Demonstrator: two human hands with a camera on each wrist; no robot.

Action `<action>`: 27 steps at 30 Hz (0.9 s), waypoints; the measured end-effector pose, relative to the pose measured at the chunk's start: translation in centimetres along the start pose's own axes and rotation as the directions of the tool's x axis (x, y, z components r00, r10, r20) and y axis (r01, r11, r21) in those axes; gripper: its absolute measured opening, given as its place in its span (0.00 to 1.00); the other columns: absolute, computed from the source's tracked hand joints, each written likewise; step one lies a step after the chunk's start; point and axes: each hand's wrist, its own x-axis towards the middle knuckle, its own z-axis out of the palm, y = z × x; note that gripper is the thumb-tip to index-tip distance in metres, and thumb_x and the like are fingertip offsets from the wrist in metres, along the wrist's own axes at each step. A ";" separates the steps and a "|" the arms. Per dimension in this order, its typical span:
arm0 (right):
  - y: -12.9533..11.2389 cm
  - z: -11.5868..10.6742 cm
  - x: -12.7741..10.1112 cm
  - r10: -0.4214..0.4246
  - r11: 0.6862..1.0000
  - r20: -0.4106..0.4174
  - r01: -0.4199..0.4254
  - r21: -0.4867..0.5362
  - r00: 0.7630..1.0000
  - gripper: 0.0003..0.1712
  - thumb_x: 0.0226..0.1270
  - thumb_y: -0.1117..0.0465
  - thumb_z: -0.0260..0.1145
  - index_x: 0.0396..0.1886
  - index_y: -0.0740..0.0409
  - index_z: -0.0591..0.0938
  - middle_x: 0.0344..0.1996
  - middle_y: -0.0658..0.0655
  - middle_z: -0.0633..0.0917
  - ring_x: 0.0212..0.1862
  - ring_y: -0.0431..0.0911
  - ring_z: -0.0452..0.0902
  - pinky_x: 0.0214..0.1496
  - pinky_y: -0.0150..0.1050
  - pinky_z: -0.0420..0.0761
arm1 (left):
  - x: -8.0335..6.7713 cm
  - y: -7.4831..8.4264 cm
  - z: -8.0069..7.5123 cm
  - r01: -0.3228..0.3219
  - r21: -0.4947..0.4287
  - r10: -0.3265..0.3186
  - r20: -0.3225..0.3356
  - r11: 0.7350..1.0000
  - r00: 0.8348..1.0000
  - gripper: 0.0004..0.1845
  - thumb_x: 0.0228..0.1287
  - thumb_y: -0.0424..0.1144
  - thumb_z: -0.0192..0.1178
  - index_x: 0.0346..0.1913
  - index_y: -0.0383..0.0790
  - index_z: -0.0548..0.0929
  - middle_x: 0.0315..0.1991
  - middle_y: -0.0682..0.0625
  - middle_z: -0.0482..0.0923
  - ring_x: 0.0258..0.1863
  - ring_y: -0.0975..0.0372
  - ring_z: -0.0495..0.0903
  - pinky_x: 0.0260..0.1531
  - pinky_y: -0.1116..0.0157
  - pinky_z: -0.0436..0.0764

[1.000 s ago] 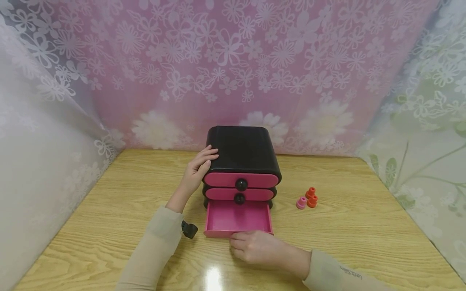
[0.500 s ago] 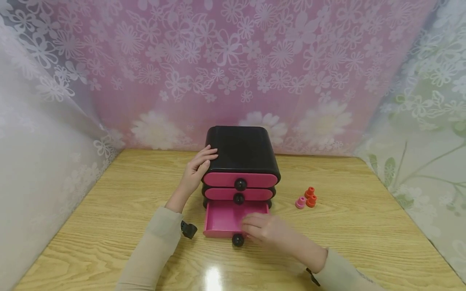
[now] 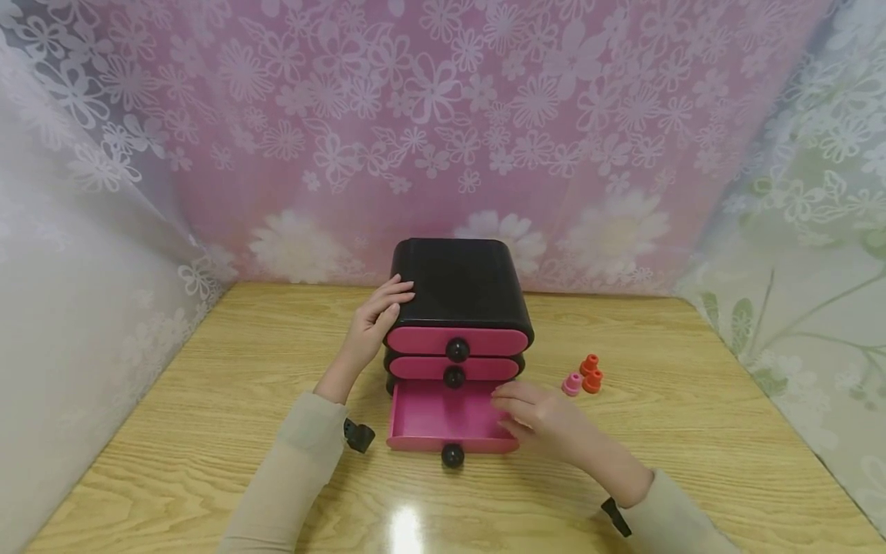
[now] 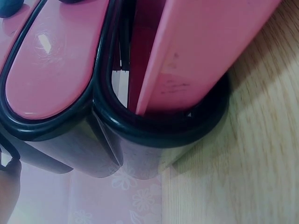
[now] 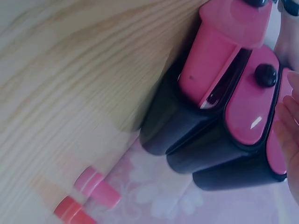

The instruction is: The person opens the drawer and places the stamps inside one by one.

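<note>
A black cabinet [image 3: 457,281] with three pink drawers stands mid-table. Its bottom drawer [image 3: 422,419] is pulled out, with a black knob [image 3: 453,455] in front; nothing shows inside it. My left hand [image 3: 370,319] rests on the cabinet's upper left edge, fingers laid over the top. Over the right side of the pulled-out drawer is my right hand [image 3: 547,423], its fingers loosely bent and holding nothing visible. To its right stand a small pink stepped peg [image 3: 572,385] and two orange-red ones [image 3: 592,382], close together. The right wrist view shows the pink peg [image 5: 98,186] beyond the cabinet.
The wooden table [image 3: 277,331] extends on both sides of the cabinet. A pink floral curtain [image 3: 429,138] hangs behind it, and pale floral cloth [image 3: 817,231] hangs at the sides. Black straps [image 3: 358,436] hang at both wrists.
My right hand has let go of the bottom drawer's knob and moved up and to the right, over the drawer's right side. The left hand stays on the cabinet.
</note>
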 end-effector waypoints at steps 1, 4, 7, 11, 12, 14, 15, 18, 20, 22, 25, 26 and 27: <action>0.2 -0.1 -0.2 0.010 1.000 -0.010 -0.010 -0.010 1.000 0.11 0.61 0.59 0.58 0.33 0.63 0.82 0.35 0.57 0.81 0.38 0.46 0.78 0.38 0.35 0.78 | 0.0 0.1 0.0 0.002 0.001 -0.002 0.001 1.000 1.000 0.14 0.58 0.16 0.40 0.45 0.15 0.71 0.52 0.25 0.64 0.62 0.41 0.51 0.60 0.52 0.55; 0.7 -0.5 -0.7 0.055 0.998 -0.020 -0.055 -0.026 0.998 0.19 0.65 0.53 0.51 0.33 0.62 0.82 0.34 0.57 0.81 0.37 0.46 0.79 0.37 0.36 0.79 | 0.0 0.1 0.0 0.005 -0.003 -0.005 0.002 1.000 1.000 0.14 0.58 0.16 0.40 0.45 0.15 0.72 0.52 0.25 0.64 0.62 0.41 0.51 0.60 0.51 0.54; 1.2 -0.9 -1.2 0.096 0.994 -0.030 -0.098 -0.052 0.995 0.24 0.67 0.50 0.46 0.32 0.63 0.82 0.33 0.57 0.82 0.36 0.46 0.79 0.35 0.37 0.79 | 0.0 0.0 0.0 0.004 -0.012 -0.004 0.004 1.000 1.000 0.14 0.58 0.15 0.40 0.45 0.15 0.72 0.52 0.25 0.64 0.62 0.41 0.51 0.60 0.51 0.54; 2.1 -1.3 -2.1 0.139 0.985 -0.063 -0.144 -0.092 0.988 0.26 0.66 0.48 0.46 0.32 0.63 0.81 0.31 0.56 0.82 0.34 0.47 0.79 0.33 0.38 0.79 | 0.1 -0.1 0.0 0.000 -0.017 0.000 0.005 1.000 1.000 0.15 0.57 0.15 0.40 0.45 0.15 0.72 0.52 0.25 0.64 0.62 0.41 0.51 0.60 0.51 0.54; 2.3 -1.4 -2.3 0.147 0.983 -0.072 -0.153 -0.097 0.987 0.26 0.66 0.47 0.46 0.32 0.64 0.81 0.31 0.56 0.82 0.34 0.47 0.79 0.32 0.38 0.79 | 0.1 -0.1 0.0 -0.002 -0.016 0.002 0.005 1.000 1.000 0.15 0.57 0.14 0.40 0.45 0.15 0.72 0.52 0.25 0.64 0.62 0.41 0.51 0.60 0.51 0.54; 2.7 -1.6 -2.7 0.157 0.982 -0.091 -0.166 -0.093 0.983 0.26 0.66 0.47 0.47 0.32 0.64 0.81 0.30 0.56 0.81 0.34 0.47 0.78 0.32 0.38 0.78 | 0.1 -0.1 -0.1 -0.004 -0.017 0.004 0.006 1.000 1.000 0.15 0.57 0.14 0.40 0.45 0.15 0.72 0.52 0.25 0.64 0.62 0.41 0.51 0.60 0.51 0.54; 2.9 -1.7 -2.9 0.165 0.981 -0.098 -0.174 -0.085 0.981 0.26 0.66 0.47 0.48 0.32 0.65 0.81 0.31 0.57 0.81 0.34 0.47 0.78 0.31 0.36 0.78 | 0.1 -0.1 -0.1 -0.004 -0.017 0.004 0.006 1.000 1.000 0.15 0.57 0.14 0.40 0.45 0.15 0.72 0.52 0.25 0.64 0.62 0.41 0.51 0.60 0.51 0.54; 3.5 -2.2 -3.5 0.193 0.977 -0.110 -0.202 -0.070 0.975 0.22 0.63 0.49 0.53 0.32 0.65 0.81 0.31 0.57 0.82 0.34 0.48 0.78 0.31 0.36 0.78 | 0.1 -0.1 -0.1 -0.005 -0.015 0.005 0.007 1.000 1.000 0.15 0.57 0.14 0.40 0.45 0.15 0.72 0.52 0.25 0.64 0.62 0.41 0.51 0.60 0.51 0.53; 3.8 -2.5 -4.0 0.217 0.972 -0.110 -0.225 -0.068 0.970 0.23 0.63 0.49 0.54 0.31 0.65 0.81 0.31 0.57 0.82 0.34 0.48 0.78 0.31 0.36 0.78 | 0.0 -0.1 -0.1 -0.003 -0.014 0.003 0.007 1.000 1.000 0.15 0.57 0.14 0.40 0.45 0.15 0.72 0.52 0.25 0.64 0.62 0.41 0.51 0.60 0.51 0.54; 4.2 -2.7 -4.5 0.238 0.966 -0.111 -0.247 -0.073 0.965 0.23 0.63 0.48 0.53 0.31 0.66 0.82 0.31 0.58 0.82 0.34 0.49 0.78 0.31 0.39 0.78 | 0.0 -0.1 -0.1 -0.001 -0.016 0.001 0.006 1.000 1.000 0.15 0.57 0.15 0.40 0.45 0.15 0.72 0.52 0.25 0.64 0.62 0.41 0.51 0.60 0.51 0.53; 4.8 -2.9 -5.2 0.279 0.953 -0.104 -0.288 -0.089 0.955 0.30 0.64 0.44 0.47 0.32 0.66 0.81 0.31 0.59 0.82 0.34 0.50 0.78 0.31 0.42 0.77 | 0.0 -0.2 -0.1 -0.003 -0.022 0.003 0.005 1.000 1.000 0.15 0.57 0.15 0.40 0.45 0.15 0.72 0.52 0.25 0.64 0.62 0.41 0.51 0.60 0.51 0.53; 5.0 -3.0 -5.5 0.294 0.948 -0.101 -0.304 -0.099 0.950 0.31 0.64 0.43 0.46 0.32 0.66 0.81 0.31 0.59 0.82 0.34 0.50 0.78 0.31 0.42 0.77 | 0.0 -0.2 -0.1 -0.006 -0.022 0.006 0.003 1.000 1.000 0.15 0.57 0.15 0.40 0.45 0.15 0.72 0.52 0.25 0.64 0.62 0.40 0.51 0.60 0.51 0.53; 5.2 -3.2 -5.7 0.312 0.941 -0.095 -0.321 -0.104 0.945 0.32 0.64 0.43 0.45 0.32 0.67 0.81 0.31 0.59 0.82 0.33 0.51 0.78 0.30 0.43 0.78 | 0.0 -0.2 -0.1 -0.009 -0.023 0.009 0.003 1.000 1.000 0.14 0.57 0.15 0.40 0.45 0.15 0.72 0.52 0.24 0.64 0.62 0.40 0.51 0.60 0.51 0.53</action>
